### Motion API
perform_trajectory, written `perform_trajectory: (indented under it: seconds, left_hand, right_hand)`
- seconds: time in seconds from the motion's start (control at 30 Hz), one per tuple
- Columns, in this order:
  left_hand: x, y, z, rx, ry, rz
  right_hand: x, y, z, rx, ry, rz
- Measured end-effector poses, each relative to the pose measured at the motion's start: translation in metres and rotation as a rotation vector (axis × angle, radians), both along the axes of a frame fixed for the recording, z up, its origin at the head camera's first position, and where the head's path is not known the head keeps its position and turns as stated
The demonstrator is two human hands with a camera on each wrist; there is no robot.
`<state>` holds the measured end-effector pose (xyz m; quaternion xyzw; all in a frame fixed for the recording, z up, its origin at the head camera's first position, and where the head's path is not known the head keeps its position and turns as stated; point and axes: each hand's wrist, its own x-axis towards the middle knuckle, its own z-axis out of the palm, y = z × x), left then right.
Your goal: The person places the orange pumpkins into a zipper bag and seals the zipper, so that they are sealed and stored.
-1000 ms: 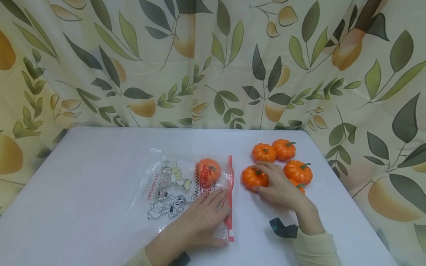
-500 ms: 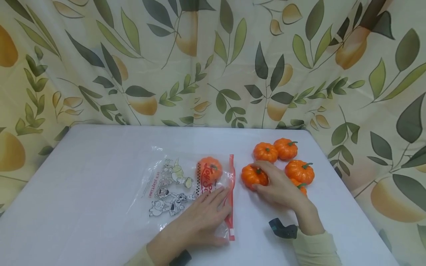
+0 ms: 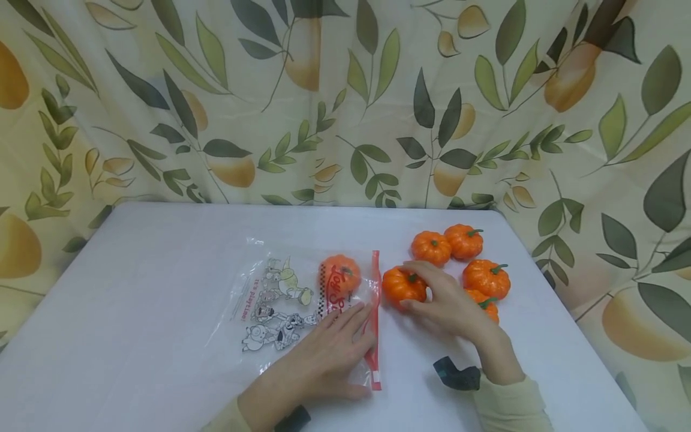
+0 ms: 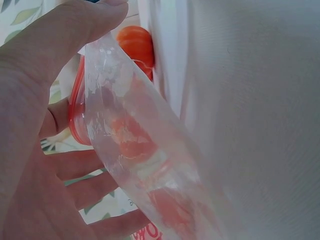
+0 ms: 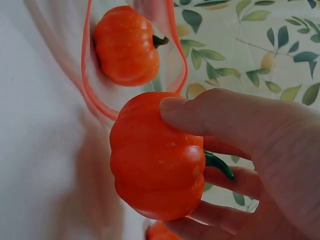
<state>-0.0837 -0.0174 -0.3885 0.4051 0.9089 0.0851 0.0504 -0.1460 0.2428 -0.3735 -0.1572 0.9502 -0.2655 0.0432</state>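
Note:
In the head view, my right hand (image 3: pixel 442 300) grips a small orange toy pumpkin (image 3: pixel 402 287) just right of the bag's mouth. The right wrist view shows thumb and fingers around this pumpkin (image 5: pixel 157 160), its green stem toward the palm. My left hand (image 3: pixel 329 357) lies on the clear zip bag (image 3: pixel 281 300), fingers extended near its red-edged mouth (image 3: pixel 376 276). Wrinkled film (image 4: pixel 130 120) stands beside those fingers in the left wrist view. Another pumpkin (image 3: pixel 340 273) lies inside the bag. From the right wrist, the red rim (image 5: pixel 86 65) looks parted around the inner pumpkin (image 5: pixel 127 47).
Several more pumpkins sit to the right: two touching ones at the back, a back-left pumpkin (image 3: pixel 430 248) and a back-right pumpkin (image 3: pixel 463 242), a larger one (image 3: pixel 486 279), and one (image 3: pixel 486 306) partly behind my right hand. A leaf-print curtain (image 3: pixel 345 120) hangs behind the white table (image 3: pixel 162 240).
My right hand has shifted slightly left with the pumpkin, bringing it close to the bag's red edge. The left hand and the bag stay where they were.

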Motion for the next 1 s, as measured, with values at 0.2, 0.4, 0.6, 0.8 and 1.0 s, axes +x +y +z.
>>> perform_trajectory:
  seconds: [0.2,0.4,0.6,0.8,1.0]
  left_hand:
    - [0.001,-0.002,0.000,0.012,-0.005,-0.002]
    - [0.000,-0.001,0.000,0.019,-0.002,-0.010]
    - [0.000,-0.001,0.001,0.023,-0.033,-0.007]
    - [-0.001,-0.001,0.002,0.041,-0.046,-0.006]
    - [-0.001,-0.001,0.001,0.070,-0.041,-0.009]
  right_hand:
    - [0.001,-0.008,-0.002,-0.034,0.010,0.028]
    - [0.000,-0.017,-0.005,-0.051,0.027,0.034]
    - [-0.001,-0.023,-0.011,-0.067,0.021,-0.003]
    - [-0.001,-0.022,-0.011,-0.096,-0.075,-0.027]
    - [-0.003,-0.019,-0.014,-0.176,-0.151,0.025]
